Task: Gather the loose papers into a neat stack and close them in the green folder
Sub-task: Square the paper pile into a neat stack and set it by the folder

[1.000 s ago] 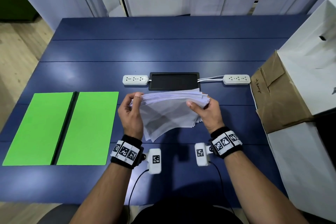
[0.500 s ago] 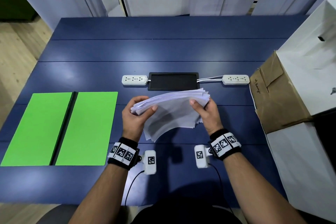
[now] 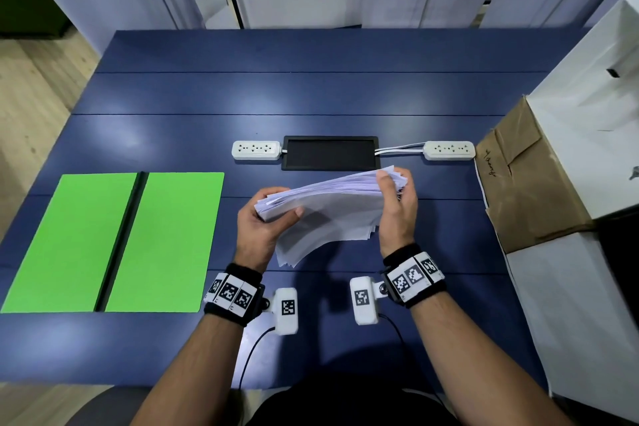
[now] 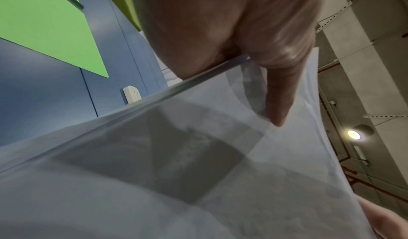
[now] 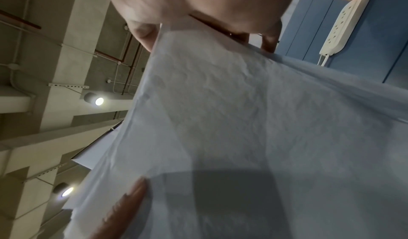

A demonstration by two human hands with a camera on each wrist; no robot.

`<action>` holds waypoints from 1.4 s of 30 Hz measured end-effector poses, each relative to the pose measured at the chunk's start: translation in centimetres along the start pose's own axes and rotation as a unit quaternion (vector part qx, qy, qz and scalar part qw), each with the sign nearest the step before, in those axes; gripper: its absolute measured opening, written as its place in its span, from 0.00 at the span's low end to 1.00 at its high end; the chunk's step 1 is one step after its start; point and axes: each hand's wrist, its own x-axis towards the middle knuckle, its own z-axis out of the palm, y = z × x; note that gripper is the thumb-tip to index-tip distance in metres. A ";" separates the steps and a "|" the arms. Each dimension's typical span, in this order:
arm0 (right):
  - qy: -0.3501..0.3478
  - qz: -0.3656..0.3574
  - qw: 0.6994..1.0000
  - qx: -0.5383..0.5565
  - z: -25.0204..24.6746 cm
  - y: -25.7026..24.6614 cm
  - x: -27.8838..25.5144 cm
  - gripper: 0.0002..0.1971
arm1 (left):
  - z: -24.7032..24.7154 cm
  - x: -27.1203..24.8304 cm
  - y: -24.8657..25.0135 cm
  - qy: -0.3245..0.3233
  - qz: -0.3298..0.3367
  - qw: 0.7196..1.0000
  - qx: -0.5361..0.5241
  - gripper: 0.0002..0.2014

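Observation:
A thick stack of white papers (image 3: 332, 207) hangs above the blue table (image 3: 311, 93), tilted with its left end lower. My left hand (image 3: 266, 225) grips the stack's left end, thumb on top. My right hand (image 3: 394, 197) grips the right end, thumb over the upper edge. The sheets' edges are fanned and uneven. The green folder (image 3: 114, 242) lies open and flat on the table to the left, a dark spine down its middle. Both wrist views are filled by the papers (image 4: 198, 155) (image 5: 243, 120) from below, with the folder (image 4: 44, 24) showing in the left one.
Two white power strips (image 3: 256, 150) (image 3: 448, 150) flank a black rectangular panel (image 3: 330, 152) behind the papers. A brown cardboard box (image 3: 525, 180) and a white box (image 3: 594, 97) stand along the table's right edge.
The stack has tilted: my left hand has dropped lower and nearer to me, while my right hand has risen slightly and moved further away. Both hands keep their hold.

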 end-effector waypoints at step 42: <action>-0.103 -0.007 0.991 -0.082 -1.5 3.3 0.1 0.14 | 0.0 -0.3 -0.7 0.053 -0.044 0.997 0.037 0.12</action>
